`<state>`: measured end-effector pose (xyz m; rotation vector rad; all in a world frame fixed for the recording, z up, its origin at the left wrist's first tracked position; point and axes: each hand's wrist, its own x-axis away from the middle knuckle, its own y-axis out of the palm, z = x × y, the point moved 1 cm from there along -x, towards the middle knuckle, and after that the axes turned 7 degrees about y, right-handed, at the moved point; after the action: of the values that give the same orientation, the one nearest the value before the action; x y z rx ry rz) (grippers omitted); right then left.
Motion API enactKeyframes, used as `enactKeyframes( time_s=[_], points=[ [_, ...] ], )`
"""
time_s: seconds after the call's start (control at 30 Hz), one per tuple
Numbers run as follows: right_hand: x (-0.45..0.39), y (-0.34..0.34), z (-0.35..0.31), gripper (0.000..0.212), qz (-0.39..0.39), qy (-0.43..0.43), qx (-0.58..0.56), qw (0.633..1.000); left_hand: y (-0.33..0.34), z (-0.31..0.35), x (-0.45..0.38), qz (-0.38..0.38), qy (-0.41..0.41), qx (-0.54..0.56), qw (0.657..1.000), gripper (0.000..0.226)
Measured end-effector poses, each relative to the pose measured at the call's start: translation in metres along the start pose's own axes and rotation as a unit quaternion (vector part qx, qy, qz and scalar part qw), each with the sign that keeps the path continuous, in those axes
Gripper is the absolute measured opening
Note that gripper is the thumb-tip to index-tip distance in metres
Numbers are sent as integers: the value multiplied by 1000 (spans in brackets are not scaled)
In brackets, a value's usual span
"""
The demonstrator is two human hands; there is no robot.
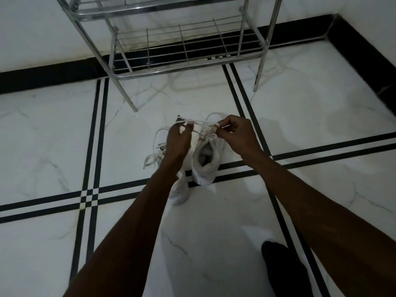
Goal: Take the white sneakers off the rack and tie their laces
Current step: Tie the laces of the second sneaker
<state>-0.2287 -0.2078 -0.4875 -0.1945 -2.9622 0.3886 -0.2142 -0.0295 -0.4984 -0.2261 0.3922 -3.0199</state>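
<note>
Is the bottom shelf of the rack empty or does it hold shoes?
Empty. Only bare wire bars show on the rack's bottom shelf; both white sneakers sit on the floor in front of it.

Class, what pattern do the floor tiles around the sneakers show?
White marble floor tiles with grey veins, bordered by paired black stripes; seen in the head view.

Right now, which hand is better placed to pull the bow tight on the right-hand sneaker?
Right hand: its grip pinches the lace directly over that sneaker. The left hand holds the other end off to the side.
</note>
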Motion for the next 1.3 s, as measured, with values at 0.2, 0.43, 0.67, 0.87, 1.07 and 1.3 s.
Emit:
enactKeyframes(
  time_s=[0.2,0.43,0.67,0.87,1.07,1.3],
  points=[
    [-3,9,-2,16,-11,45,-32,998,-13,3,-17,86,72,-250,962,42],
    [-6,0,-3,17,-28,62,-38,997,-13,4,-7,111,113,-172,972,49],
    [-12,-18,-10,19,-58,44,27,997,-5,8,16,33,109,-37,993,52],
    [-16,-17,-10,14,-84,50,39,994,-6,26,17,-51,143,88,985,45],
    [-15,-18,-8,14,-85,62,23,994,-25,16,-21,26,164,-195,967,31],
    [-10,-16,-10,22,-59,97,-28,993,3,14,-3,-57,75,-135,986,30]
  ],
)
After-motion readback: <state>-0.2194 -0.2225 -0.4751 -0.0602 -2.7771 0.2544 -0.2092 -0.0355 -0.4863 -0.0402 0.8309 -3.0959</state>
